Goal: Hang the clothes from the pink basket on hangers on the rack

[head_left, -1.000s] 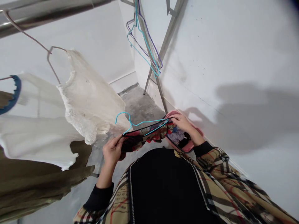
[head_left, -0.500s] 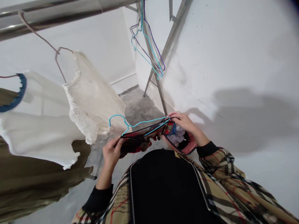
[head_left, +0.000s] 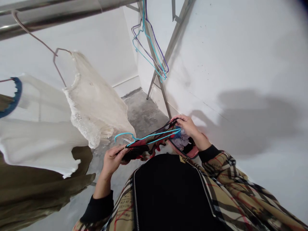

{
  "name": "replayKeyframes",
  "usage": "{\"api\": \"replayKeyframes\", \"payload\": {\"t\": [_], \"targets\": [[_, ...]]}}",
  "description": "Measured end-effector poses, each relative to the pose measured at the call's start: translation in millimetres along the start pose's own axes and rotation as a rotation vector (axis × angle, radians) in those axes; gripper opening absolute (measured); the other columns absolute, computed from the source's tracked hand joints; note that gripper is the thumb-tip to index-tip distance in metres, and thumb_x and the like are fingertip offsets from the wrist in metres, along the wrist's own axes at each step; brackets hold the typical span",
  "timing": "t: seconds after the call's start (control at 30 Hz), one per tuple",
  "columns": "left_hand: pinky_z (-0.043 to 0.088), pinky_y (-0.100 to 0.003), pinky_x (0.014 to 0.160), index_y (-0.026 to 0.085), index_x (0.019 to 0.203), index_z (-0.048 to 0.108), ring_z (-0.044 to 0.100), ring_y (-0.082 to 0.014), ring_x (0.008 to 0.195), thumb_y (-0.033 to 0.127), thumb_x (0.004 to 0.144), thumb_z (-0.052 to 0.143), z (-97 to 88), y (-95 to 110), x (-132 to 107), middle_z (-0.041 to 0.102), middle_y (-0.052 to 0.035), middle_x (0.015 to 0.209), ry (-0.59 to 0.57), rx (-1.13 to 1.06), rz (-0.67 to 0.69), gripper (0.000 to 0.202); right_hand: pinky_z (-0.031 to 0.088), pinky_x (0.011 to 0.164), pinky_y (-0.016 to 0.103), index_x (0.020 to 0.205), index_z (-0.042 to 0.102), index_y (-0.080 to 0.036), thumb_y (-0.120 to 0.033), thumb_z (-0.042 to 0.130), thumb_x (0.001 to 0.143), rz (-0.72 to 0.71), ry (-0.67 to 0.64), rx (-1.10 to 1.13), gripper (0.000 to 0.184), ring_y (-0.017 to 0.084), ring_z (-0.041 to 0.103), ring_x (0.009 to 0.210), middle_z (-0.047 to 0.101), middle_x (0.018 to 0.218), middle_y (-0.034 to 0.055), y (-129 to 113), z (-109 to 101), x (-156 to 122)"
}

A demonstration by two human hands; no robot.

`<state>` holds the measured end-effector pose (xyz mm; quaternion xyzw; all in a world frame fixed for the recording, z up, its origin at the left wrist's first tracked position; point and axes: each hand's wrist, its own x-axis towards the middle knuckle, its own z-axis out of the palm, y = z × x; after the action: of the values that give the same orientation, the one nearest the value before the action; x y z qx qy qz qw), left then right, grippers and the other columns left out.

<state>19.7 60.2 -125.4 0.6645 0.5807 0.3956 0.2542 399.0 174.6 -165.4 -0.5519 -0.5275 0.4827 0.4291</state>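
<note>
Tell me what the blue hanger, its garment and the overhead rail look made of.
Blue hanger: thin wire, probably coated, evenly coloured. Patterned garment: soft printed fabric, limp, ruffled edge. Overhead rail: bare metal, likely steel, dull grey sheen.

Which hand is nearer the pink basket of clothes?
Right. The right hand grips the hanger over the pink basket; the left hand holds the garment at the other end, well away.
</note>
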Motion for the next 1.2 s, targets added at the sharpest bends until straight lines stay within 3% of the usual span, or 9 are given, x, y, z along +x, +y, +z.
{"api": "replayKeyframes", "payload": {"t": [0.1,0.27,0.37,0.6,0.73,0.9,0.97,1.1,1.2], "targets": [[0.054,-0.025,0.061,0.02,0.082,0.078,0.067,-0.0157,0.064,0.034,0.079,0.067,3.4,3,0,0.075,-0.0028,0.073,0.059,0.008,0.002,0.017,0.054,0.064,0.027,0.091,0.069,-0.017,-0.034,0.058,0.076,0.099,0.029,0.16,0.026,0.016,0.065,0.07,0.072,0.083,0.0058,3,7,1],[0.056,-0.026,0.065,0.019,0.084,0.077,0.069,-0.0174,0.068,0.037,0.08,0.064,13.7,1,-2,0.076,-0.0036,0.079,0.188,0.045,-0.073,0.022,0.05,0.055,0.024,0.089,0.069,-0.017,-0.037,0.059,0.072,0.1,0.107,0.196,0.028,0.014,0.061,0.061,0.067,0.072,0.0026,3,12,2],[0.055,-0.026,0.063,0.02,0.085,0.078,0.068,-0.017,0.066,0.037,0.08,0.063,15.9,-3,-4,0.076,-0.0032,0.076,0.168,0.066,-0.064,0.023,0.048,0.052,0.024,0.09,0.071,-0.017,-0.038,0.061,0.072,0.081,0.114,0.155,0.029,0.012,0.058,0.057,0.065,0.068,0.001,0,11,1],[0.056,-0.028,0.065,0.021,0.08,0.078,0.07,-0.0184,0.068,0.04,0.079,0.064,23.5,5,-1,0.077,-0.0041,0.075,0.113,0.081,-0.023,0.023,0.053,0.068,0.029,0.091,0.074,-0.016,-0.034,0.056,0.082,-0.036,0.082,-0.016,0.027,0.017,0.065,0.072,0.071,0.074,0.0042,-17,7,-9],[0.054,-0.027,0.063,0.021,0.084,0.078,0.069,-0.0175,0.066,0.039,0.082,0.062,28.7,11,2,0.076,-0.004,0.074,0.115,0.126,-0.021,0.024,0.053,0.079,0.031,0.093,0.075,-0.019,-0.028,0.055,0.085,-0.202,-0.061,-0.198,0.024,0.019,0.066,0.085,0.073,0.093,0.0055,-29,8,-21],[0.054,-0.024,0.062,0.02,0.083,0.077,0.067,-0.0149,0.062,0.036,0.083,0.063,27.7,9,4,0.075,-0.003,0.071,0.08,0.083,0.033,0.021,0.047,0.095,0.04,0.098,0.077,-0.027,-0.022,0.061,0.085,-0.544,-0.089,-0.505,0.021,0.021,0.063,0.101,0.069,0.107,0.0057,-38,0,-26],[0.054,-0.025,0.063,0.02,0.083,0.077,0.068,-0.0155,0.064,0.036,0.083,0.064,26.1,6,6,0.075,-0.0032,0.073,0.082,0.056,0.04,0.021,0.046,0.096,0.042,0.098,0.077,-0.027,-0.024,0.061,0.087,-0.648,-0.185,-0.527,0.019,0.021,0.063,0.101,0.07,0.106,0.0053,-39,-7,-23],[0.054,-0.025,0.062,0.02,0.081,0.077,0.069,-0.0162,0.066,0.036,0.081,0.066,23.4,6,12,0.076,-0.0033,0.074,0.094,0.014,0.069,0.02,0.051,0.086,0.034,0.112,0.072,-0.022,-0.031,0.055,0.094,-0.587,-0.505,-0.407,0.026,0.017,0.067,0.09,0.074,0.097,0.0056,-46,-14,-22],[0.053,-0.025,0.061,0.02,0.08,0.077,0.067,-0.0153,0.063,0.034,0.081,0.066,22.3,10,18,0.075,-0.0033,0.071,0.091,0.003,0.115,0.018,0.053,0.079,0.029,0.11,0.071,-0.018,-0.036,0.053,0.095,-0.506,-0.589,-0.368,0.03,0.016,0.067,0.086,0.074,0.097,0.0067,-54,-10,-29]]}}
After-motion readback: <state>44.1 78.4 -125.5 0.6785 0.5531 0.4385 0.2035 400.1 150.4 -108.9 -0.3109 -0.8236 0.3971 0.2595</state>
